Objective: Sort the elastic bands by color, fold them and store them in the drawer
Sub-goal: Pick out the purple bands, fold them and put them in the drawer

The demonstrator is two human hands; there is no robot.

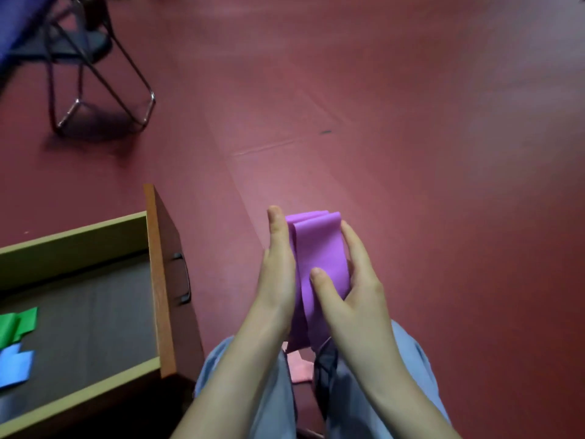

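Dark red flooring (411,153) fills nearly all of the head view, smooth, with a faint pale scuff line across its middle and one small dark fleck further right. At the far left stands a chair (95,74) with thin bent metal legs, and a blue-purple cloth (19,20) shows blurred in the far left corner.

On the near left a wooden drawer (161,280) is pulled open. It has a reddish-brown front panel with a dark metal handle (185,277), pale side walls and a grey bottom. Inside it, at the left edge of the picture, a folded green band (17,323) lies just beyond a folded blue band (14,365). The two are very close, though I cannot tell whether they touch.

In the near centre, well to the right of the drawer, a purple band (316,245) folded into several layers is held upright above the lap. The left hand (278,274) lies flat along the band's left edge with its fingers straight. The right hand (351,289) grips the band, thumb on the front face and fingers wrapped behind the right edge.

Below the hands are knees in light blue trousers (272,391). Between them show a pink object (299,365) and a dark cable (326,359).
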